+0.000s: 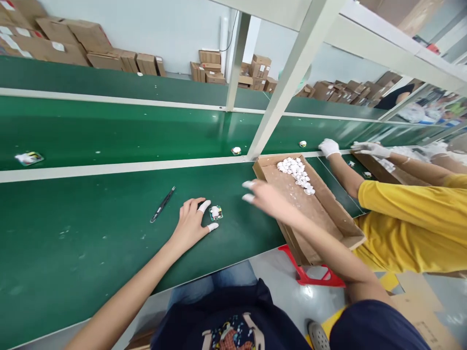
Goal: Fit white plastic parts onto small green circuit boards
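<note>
A small circuit board (216, 212) with a white blob on top lies on the green bench in front of me. My left hand (191, 221) rests beside it, thumb and index finger apart on its left side, white finger cots on both tips. Whether those fingertips touch the board I cannot tell. My right hand (268, 197), slightly blurred, hovers between the board and a cardboard tray (321, 233). Its two white-capped fingertips are apart, with nothing visible between them. Several small white pieces (297, 174) are heaped in the tray's far end. Black tweezers (162, 204) lie left of my left hand.
Beyond a pale rail, the green conveyor belt (146, 131) carries small boards, one (236, 151) near a slanted white post (288, 92). At right, a co-worker in a yellow shirt (408, 223) reaches with a gloved hand (329, 147). A red stool (314, 277) stands below the tray.
</note>
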Motion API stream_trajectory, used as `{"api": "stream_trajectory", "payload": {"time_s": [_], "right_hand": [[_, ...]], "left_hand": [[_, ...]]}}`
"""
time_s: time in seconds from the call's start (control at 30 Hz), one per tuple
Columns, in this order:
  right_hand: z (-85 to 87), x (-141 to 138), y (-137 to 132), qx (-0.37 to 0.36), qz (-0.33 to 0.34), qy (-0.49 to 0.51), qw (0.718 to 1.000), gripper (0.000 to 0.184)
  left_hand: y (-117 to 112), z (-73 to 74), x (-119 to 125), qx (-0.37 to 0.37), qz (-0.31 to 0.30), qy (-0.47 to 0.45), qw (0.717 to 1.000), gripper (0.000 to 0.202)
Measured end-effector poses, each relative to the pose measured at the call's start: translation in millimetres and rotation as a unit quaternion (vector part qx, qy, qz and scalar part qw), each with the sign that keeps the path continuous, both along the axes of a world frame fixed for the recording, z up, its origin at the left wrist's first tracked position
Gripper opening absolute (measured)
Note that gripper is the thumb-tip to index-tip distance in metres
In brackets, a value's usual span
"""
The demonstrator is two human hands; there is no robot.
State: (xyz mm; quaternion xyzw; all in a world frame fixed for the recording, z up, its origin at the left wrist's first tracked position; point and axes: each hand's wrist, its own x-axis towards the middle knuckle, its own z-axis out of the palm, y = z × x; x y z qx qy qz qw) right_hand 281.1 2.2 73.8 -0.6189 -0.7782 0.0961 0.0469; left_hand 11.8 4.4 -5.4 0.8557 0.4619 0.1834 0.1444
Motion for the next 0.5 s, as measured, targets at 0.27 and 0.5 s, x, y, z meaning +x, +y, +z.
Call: {"api": "stream_trajectory", "payload": {"time_s": [0.27, 0.5], "right_hand": [[-34.4, 185.7, -17.6, -0.074, -0.318, -0.227, 0.917, 0.036], [-70.0, 180.2, -15.4, -0.053, -0.311, -0.249, 0.916, 0.036]], "left_hand": [[-5.1, -4.1, 5.1, 0.01, -0.014, -0.016, 1.0, 0.039], [-6.9, -0.9, 5.2, -0.001, -0.011, -0.022, 1.0, 0.036]]}}
